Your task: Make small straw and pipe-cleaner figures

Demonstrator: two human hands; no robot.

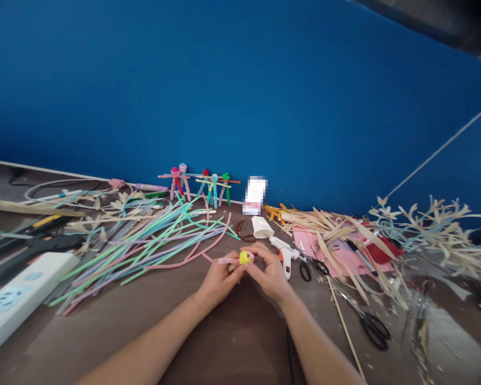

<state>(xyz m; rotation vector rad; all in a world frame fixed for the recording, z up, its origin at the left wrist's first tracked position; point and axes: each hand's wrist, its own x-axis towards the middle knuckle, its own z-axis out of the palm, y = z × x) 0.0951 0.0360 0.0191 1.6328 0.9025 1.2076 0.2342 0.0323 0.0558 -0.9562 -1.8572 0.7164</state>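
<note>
And here at the middle of the brown table (234, 342), both hands are on one small fuzzy piece (246, 258), pink with a bright yellow wrap. Its long axis lies nearly level, running left to right across the person's front: the pink stem points left, the yellow wrap sits towards the right end. The left hand (223, 275) has its thumb and fingers drawn together around the stem, some pink showing past them; the right hand (269, 269) pinches near the yellow end, thumb below, forefinger above, with barely a gap. So the wrap sits right between the two sets of fingertips! Loose pipe cleaners (156, 243) fan out to the left, the glue gun (286, 254) lies just beyond the right hand, and black-handled scissors (305, 270) rest beside it.
</note>
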